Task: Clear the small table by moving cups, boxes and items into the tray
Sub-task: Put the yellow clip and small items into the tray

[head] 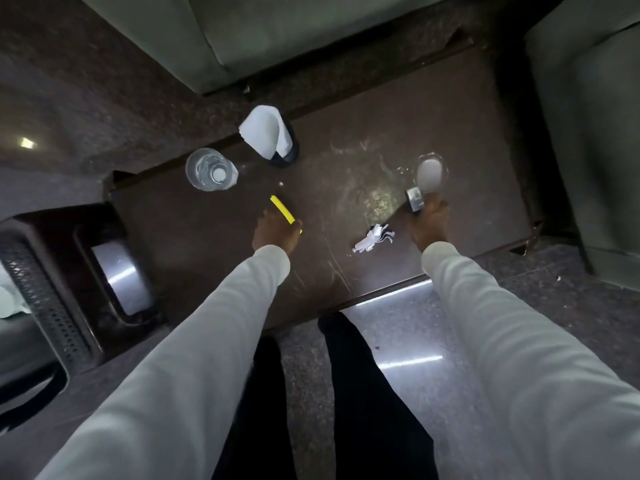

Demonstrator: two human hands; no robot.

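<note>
On the dark brown small table [346, 140], my left hand [275, 233] grips a thin yellow stick-like item [282, 210] near the table's middle. My right hand [429, 223] holds a small grey box [415, 199] and seems to touch a blurred pale cup [429, 174] just beyond it; its fingers are mostly hidden. A clear glass [209, 169] stands at the table's far-left edge. A dark holder with white paper napkins [268, 136] stands beside it. A crumpled white paper scrap [372, 239] lies between my hands.
A dark tray [79, 271] with a perforated rim sits left of the table, holding a shiny steel dish [121, 275]. Grey sofa cushions [277, 36] stand beyond the table and at the right. My dark trouser legs stand on the polished floor at the near edge.
</note>
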